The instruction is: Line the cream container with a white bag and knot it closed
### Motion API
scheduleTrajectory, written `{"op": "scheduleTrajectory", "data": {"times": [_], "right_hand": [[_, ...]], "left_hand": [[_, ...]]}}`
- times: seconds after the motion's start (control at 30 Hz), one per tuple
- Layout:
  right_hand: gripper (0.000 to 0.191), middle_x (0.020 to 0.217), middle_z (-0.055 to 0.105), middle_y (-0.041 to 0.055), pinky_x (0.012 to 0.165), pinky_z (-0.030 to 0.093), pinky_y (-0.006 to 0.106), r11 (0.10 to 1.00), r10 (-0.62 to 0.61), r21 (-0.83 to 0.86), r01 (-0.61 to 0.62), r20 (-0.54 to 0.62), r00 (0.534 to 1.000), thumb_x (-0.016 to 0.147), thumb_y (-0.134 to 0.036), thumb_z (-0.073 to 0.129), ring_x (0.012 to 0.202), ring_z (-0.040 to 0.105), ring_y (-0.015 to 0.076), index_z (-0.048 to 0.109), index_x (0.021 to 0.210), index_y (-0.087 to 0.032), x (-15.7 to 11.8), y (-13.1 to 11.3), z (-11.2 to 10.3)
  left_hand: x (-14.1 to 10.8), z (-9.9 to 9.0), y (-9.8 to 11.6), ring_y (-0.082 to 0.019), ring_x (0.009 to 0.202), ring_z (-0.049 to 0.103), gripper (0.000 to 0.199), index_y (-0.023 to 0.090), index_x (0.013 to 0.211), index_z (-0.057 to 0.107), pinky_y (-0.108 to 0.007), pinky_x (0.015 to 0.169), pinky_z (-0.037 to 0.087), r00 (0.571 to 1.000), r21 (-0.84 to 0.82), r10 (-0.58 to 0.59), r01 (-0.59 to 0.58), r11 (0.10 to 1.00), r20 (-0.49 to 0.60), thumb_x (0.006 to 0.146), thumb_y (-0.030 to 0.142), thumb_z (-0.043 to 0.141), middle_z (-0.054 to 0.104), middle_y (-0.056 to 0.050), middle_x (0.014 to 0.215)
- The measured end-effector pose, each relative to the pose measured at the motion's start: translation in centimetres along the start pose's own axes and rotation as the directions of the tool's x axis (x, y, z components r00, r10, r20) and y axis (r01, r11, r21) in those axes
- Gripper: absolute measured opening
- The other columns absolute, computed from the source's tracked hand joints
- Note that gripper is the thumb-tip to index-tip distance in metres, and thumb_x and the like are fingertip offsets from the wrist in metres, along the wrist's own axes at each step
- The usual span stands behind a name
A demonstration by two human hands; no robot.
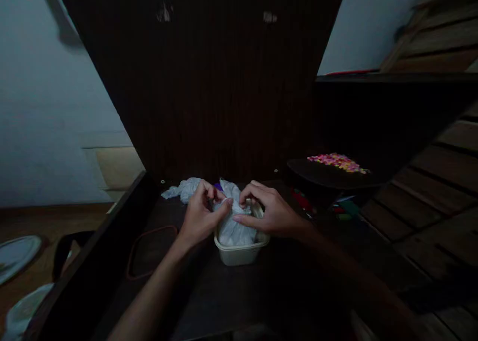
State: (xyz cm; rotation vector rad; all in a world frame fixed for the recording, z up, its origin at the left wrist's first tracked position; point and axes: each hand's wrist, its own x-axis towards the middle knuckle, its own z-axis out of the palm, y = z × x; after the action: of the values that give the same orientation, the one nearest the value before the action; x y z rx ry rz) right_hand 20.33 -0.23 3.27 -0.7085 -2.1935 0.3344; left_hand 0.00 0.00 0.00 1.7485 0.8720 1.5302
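Note:
A whitish plastic bag (235, 231), full and bunched at its neck, sits inside a pale plastic container (241, 256). My left hand (203, 211) pinches the bag's twisted neck from the left. From the right, my right hand (267, 209) grips the same neck between thumb and fingers. What the bag holds cannot be made out. Just behind my left hand lies a second crumpled plastic bag (184, 189). A bit of something purple (218, 186) shows between that bag and the container.
A dark panel (224, 82) rises behind the dark tabletop (209, 291). A brownish rectangular ring (136, 251) lies on the left. On the right, a dark rounded shelf (328, 178) bears small pink and yellow pieces (339, 162), with red and green items (304, 201) below.

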Motion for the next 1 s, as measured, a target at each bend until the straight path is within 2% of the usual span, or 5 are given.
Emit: {"op": "scheduleTrajectory", "data": {"times": [0.17,0.33,0.6,0.83,1.0], "right_hand": [[0.011,0.083,0.059,0.0023,0.070,0.044,0.030,0.994,-0.106,-0.015,0.106,-0.007,0.994,0.091,-0.011,0.061,0.079,0.053,0.0177,0.055,0.088,-0.020,-0.2,-0.1,1.1],[0.010,0.081,0.057,-0.0015,0.064,0.041,0.026,0.987,-0.016,0.160,0.002,0.086,0.996,0.088,-0.018,0.069,0.070,0.050,0.0127,0.059,0.090,-0.019,-0.1,0.3,-0.5],[0.010,0.085,0.063,0.0038,0.071,0.044,0.031,0.993,-0.110,-0.040,0.109,-0.024,0.994,0.090,-0.015,0.066,0.081,0.054,0.0187,0.057,0.090,-0.019,0.0,0.2,1.2],[0.012,0.082,0.059,-0.0013,0.063,0.040,0.025,0.981,0.014,0.193,-0.027,0.068,0.998,0.086,-0.018,0.070,0.069,0.049,0.0123,0.059,0.089,-0.019,-0.4,0.1,-0.8],[0.024,0.085,0.061,0.0022,0.070,0.044,0.031,1.000,-0.010,-0.009,0.010,-0.016,1.000,0.081,-0.026,0.079,0.080,0.054,0.0182,0.058,0.090,-0.019,0.1,-0.5,0.4]], "left_hand": [[0.1,0.5,0.2,-0.012,0.070,0.059,0.033,0.024,0.083,0.037,-0.025,0.069,0.045,0.997,0.050,0.067,-0.068,0.996,0.031,0.085,0.018,0.070,0.061,0.004,0.078],[0.5,-0.3,-0.4,-0.014,0.075,0.061,0.036,0.024,0.082,0.036,-0.027,0.071,0.047,0.999,0.009,0.037,-0.037,0.999,0.021,0.085,0.021,0.072,0.065,0.001,0.081],[0.3,0.3,0.1,-0.013,0.070,0.058,0.031,0.024,0.084,0.039,-0.026,0.067,0.045,0.997,0.122,0.071,-0.070,0.990,-0.002,0.085,0.020,0.069,0.060,0.004,0.077],[0.7,-1.1,-0.1,-0.016,0.079,0.064,0.035,0.024,0.085,0.036,-0.030,0.074,0.048,0.995,0.078,0.065,-0.071,0.994,0.076,0.088,0.023,0.071,0.067,-0.001,0.084],[0.5,-0.1,0.2,-0.013,0.070,0.059,0.033,0.024,0.085,0.037,-0.026,0.069,0.047,0.997,0.062,0.076,-0.076,0.995,0.016,0.087,0.021,0.070,0.061,0.004,0.077]]}}
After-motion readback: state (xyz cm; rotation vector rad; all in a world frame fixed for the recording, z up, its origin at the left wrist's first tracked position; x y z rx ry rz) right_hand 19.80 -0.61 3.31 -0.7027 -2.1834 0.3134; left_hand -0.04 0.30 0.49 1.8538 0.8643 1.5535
